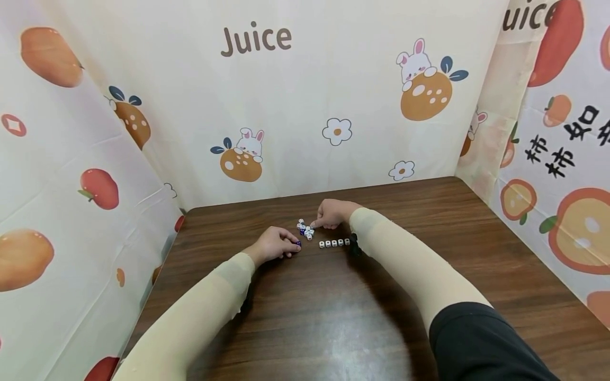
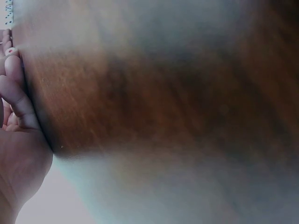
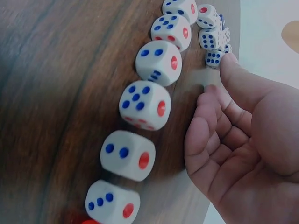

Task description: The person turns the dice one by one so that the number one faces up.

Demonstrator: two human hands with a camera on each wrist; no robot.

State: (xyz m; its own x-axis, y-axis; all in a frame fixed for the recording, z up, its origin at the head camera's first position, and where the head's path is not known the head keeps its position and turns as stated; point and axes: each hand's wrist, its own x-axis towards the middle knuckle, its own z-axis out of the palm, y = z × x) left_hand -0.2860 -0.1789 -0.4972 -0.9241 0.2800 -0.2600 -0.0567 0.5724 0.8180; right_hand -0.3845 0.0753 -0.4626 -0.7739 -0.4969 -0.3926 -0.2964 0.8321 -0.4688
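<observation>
In the head view my left hand reaches in from the left and pinches a dark blue die between thumb and fingers. My right hand comes from the other side to a small pile of dice, mostly white with a dark blue one among them. In the right wrist view its thumb tip is against a white die at the pile's near side, and the lower fingers are curled; the index finger is hidden there. A straight row of white dice with blue and red pips runs beside the right hand.
The dice lie on a dark brown wooden table, towards its back edge. A printed cloth with fruit and rabbit pictures hangs behind and on both sides. A black object shows under the right wrist, near the row's end.
</observation>
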